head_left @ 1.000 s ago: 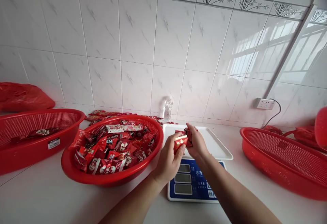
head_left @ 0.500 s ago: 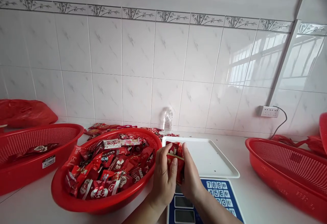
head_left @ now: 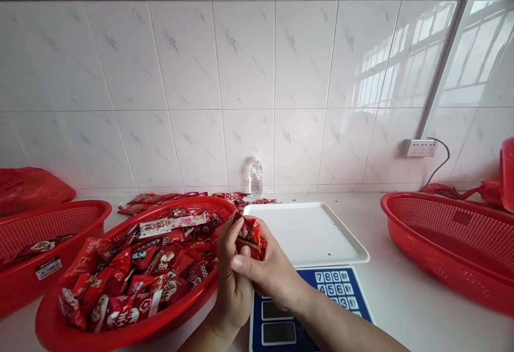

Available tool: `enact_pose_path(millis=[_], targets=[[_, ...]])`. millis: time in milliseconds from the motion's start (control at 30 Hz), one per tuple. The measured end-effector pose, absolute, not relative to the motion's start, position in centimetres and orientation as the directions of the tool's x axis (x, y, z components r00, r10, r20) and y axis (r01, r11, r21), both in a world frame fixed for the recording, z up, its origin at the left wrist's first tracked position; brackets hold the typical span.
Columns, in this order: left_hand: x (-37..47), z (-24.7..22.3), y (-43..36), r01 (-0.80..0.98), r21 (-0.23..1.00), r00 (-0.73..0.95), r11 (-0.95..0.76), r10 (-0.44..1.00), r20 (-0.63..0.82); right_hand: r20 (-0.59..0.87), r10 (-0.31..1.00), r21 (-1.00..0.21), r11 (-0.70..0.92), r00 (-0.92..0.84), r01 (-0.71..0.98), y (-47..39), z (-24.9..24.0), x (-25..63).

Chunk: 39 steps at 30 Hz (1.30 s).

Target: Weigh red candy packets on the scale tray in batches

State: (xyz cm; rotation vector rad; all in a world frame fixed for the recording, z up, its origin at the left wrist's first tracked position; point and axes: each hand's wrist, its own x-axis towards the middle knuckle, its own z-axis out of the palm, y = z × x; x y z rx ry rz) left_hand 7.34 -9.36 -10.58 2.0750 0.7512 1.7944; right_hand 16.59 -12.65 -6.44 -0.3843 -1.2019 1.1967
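Observation:
Between my two hands is a small red pouch (head_left: 252,237) with shiny red wrappers showing at its top. My left hand (head_left: 233,282) cups its left side, fingers pointing up. From the right, my right hand (head_left: 275,269) wraps round it, and its thumb lies across toward my left hand. Much of the pouch is hidden by the fingers. Both hands are above the front part of a weighing scale, whose blue keypad panel (head_left: 309,277) shows behind the wrists. Just left stands a red basket (head_left: 132,336) full of wrapped snacks (head_left: 160,261).
The scale's white tray (head_left: 305,234) lies beyond my hands. Another red basket (head_left: 84,215) is at far left, and one (head_left: 441,250) at right. Flat red packets (head_left: 152,199) and a clear bottle (head_left: 256,178) sit by the tiled wall, with a socket (head_left: 420,148) on it.
The view has tilted down and shifted. My right thumb has moved across toward my left hand, and the pouch is now more covered and tilted.

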Motion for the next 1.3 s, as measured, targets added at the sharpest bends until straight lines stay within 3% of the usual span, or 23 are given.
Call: enact_pose_path(millis=[167,400,567,767,900,1100,1300], targets=[[7.7,-10.5,-9.3,0.145,0.61,0.029,-0.779,0.619,0.785,0.486,0.872,-0.762,0.392,-0.056,-0.515,-12.2,-6.6,16.7],[8.0,-10.3,-9.5,0.155,0.606,0.119,-0.78,0.624,0.772,0.212,0.977,-0.624,0.142,0.008,-0.768,-11.3,-6.1,17.0],[8.0,-10.9,-9.5,0.141,0.571,0.206,-0.808,0.589,0.782,0.015,0.997,-0.599,0.07,0.076,-0.798,-11.1,-4.9,19.3],[8.0,-10.9,-9.4,0.259,0.452,0.281,-0.854,0.514,0.811,0.028,0.996,-0.55,0.089,0.087,-0.83,-10.9,-4.4,21.2],[7.9,-10.7,-9.7,0.276,0.438,0.262,-0.855,0.506,0.822,0.055,0.988,-0.541,0.149,0.142,-0.828,-11.2,-4.7,20.6],[7.7,-10.2,-10.0,0.202,0.551,0.267,-0.81,0.586,0.765,0.136,0.975,-0.672,0.22,0.174,-0.707,-12.1,-4.9,19.1],[7.5,-10.2,-9.7,0.061,0.694,0.231,-0.717,0.687,0.689,0.265,0.941,-0.662,0.335,0.208,-0.67,-12.5,-5.2,18.5]])
